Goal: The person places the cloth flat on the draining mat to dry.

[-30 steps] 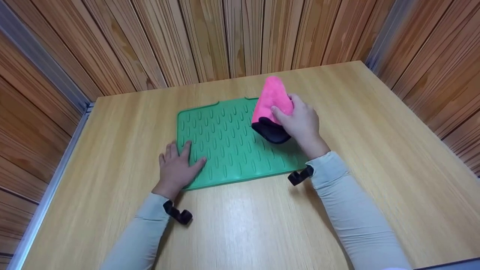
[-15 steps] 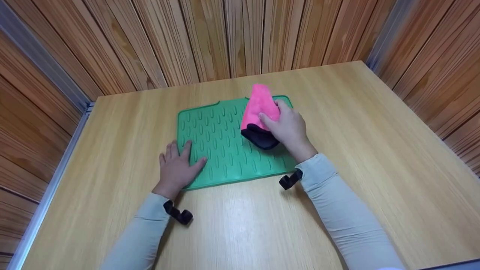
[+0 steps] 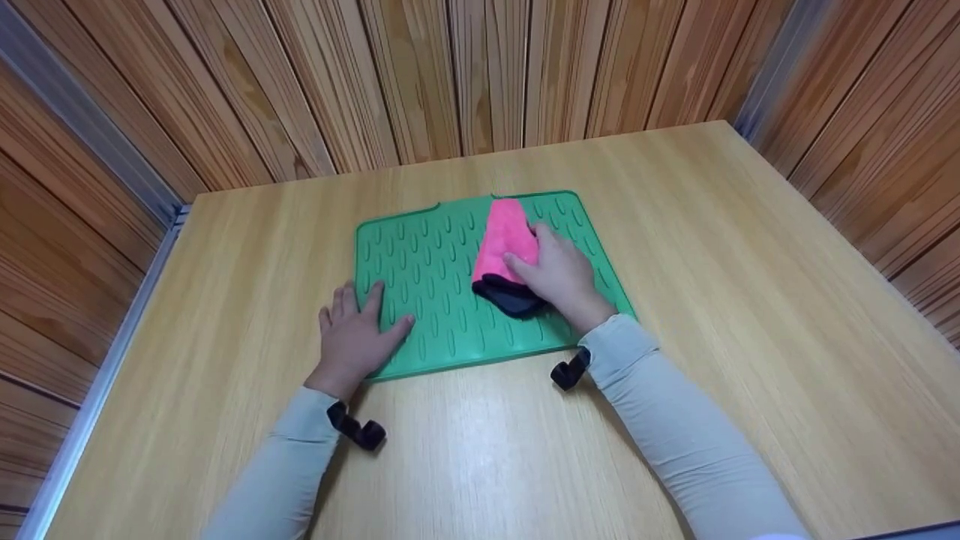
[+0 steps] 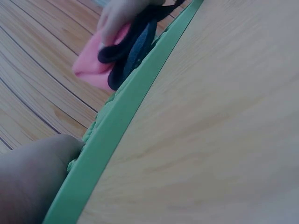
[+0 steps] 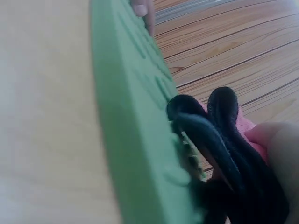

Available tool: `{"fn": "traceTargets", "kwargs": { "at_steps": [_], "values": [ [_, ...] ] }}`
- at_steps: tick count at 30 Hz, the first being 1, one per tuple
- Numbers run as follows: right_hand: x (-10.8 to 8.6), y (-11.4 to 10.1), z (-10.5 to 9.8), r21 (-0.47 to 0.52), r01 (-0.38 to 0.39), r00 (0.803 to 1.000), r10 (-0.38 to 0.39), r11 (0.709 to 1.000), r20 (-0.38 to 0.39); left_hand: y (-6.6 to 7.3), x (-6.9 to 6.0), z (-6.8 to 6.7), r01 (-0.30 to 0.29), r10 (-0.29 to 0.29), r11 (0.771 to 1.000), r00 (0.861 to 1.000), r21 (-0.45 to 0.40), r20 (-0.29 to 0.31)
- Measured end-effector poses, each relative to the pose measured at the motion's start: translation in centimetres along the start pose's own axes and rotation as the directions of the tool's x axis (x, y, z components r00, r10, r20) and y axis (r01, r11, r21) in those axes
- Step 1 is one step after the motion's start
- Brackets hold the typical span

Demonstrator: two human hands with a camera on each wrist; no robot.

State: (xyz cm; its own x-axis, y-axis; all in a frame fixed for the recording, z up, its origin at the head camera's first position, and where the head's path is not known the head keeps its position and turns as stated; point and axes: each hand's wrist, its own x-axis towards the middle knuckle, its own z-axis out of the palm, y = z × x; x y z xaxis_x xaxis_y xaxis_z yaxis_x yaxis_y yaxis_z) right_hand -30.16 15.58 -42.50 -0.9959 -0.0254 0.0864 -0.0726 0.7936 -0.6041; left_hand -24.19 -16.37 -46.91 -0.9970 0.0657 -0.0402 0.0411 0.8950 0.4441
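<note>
A green rubbery mat (image 3: 420, 322) with raised oval ridges lies on the table. My left hand (image 3: 354, 337) rests on its left edge, fingers spread. Over the right half of the mat, my right hand (image 3: 561, 271) grips a folded cloth (image 3: 504, 244), pink outside with a dark layer at the near end. The thumb is on top; the other fingers are mostly hidden. In the right wrist view, the dark folds of the cloth (image 5: 233, 158) reach down to the mat's ridges. The left wrist view shows the cloth (image 4: 93, 65) beyond the mat's green side (image 4: 100, 151).
The light wooden table (image 3: 480, 450) extends around the mat. Wood-plank walls (image 3: 465, 75) stand behind and at both sides. A black clip-like piece sits at each wrist, and a dark edge (image 3: 907, 527) shows at the lower right corner.
My right hand has carried the cloth leftward and down toward the near side, from above the mat onto it. More of the mat's right side shows. My left hand has stayed still.
</note>
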Motion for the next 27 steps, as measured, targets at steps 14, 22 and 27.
{"fn": "traceTargets", "kwargs": {
  "at_steps": [14,22,27],
  "values": [
    [0.3,0.6,0.9,-0.060,-0.002,0.998,0.006,0.998,0.063,0.0,0.1,0.2,0.007,-0.007,1.000,1.000,0.008,0.000],
    [0.4,0.6,-1.4,0.072,-0.028,0.997,0.023,0.997,0.073,-0.2,0.2,0.2,0.008,-0.008,1.000,1.000,-0.005,-0.003],
    [0.5,0.9,-3.6,0.157,-0.066,0.997,0.057,0.985,0.058,0.4,0.1,0.0,-0.011,0.011,1.000,0.999,-0.008,-0.044]
  ]
}}
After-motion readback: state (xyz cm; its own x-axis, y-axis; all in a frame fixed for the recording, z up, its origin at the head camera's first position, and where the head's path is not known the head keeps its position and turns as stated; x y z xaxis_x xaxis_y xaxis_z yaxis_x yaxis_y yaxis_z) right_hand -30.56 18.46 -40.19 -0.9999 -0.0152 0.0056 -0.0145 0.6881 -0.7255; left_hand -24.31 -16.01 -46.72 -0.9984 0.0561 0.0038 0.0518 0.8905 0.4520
